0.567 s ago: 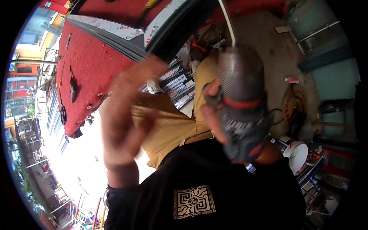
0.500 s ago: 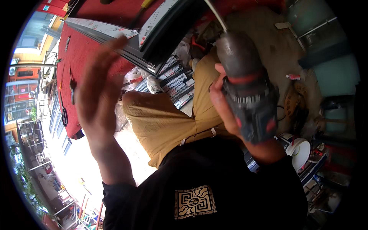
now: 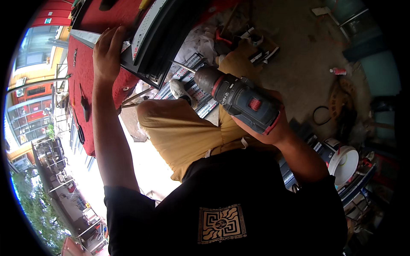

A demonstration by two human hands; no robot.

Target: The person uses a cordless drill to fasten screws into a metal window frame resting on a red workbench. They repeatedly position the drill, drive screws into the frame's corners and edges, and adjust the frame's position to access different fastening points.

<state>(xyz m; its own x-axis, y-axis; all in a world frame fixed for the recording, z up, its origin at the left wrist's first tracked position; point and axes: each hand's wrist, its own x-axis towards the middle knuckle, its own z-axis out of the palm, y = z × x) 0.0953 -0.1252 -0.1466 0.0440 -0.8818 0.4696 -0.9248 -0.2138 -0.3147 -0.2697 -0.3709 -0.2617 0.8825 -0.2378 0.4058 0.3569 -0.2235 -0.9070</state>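
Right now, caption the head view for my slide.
Left hand at a dark frame on a red table, right hand gripping a drill pointed toward the frame.

I see small pale numbers on my drill (image 3: 247,102), red and black lettering on the white film (image 3: 146,27) of the frame (image 3: 164,36) at the surface's (image 3: 79,70) right edge, and bold lettering on strips (image 3: 208,107) on the floor (image 3: 305,68).
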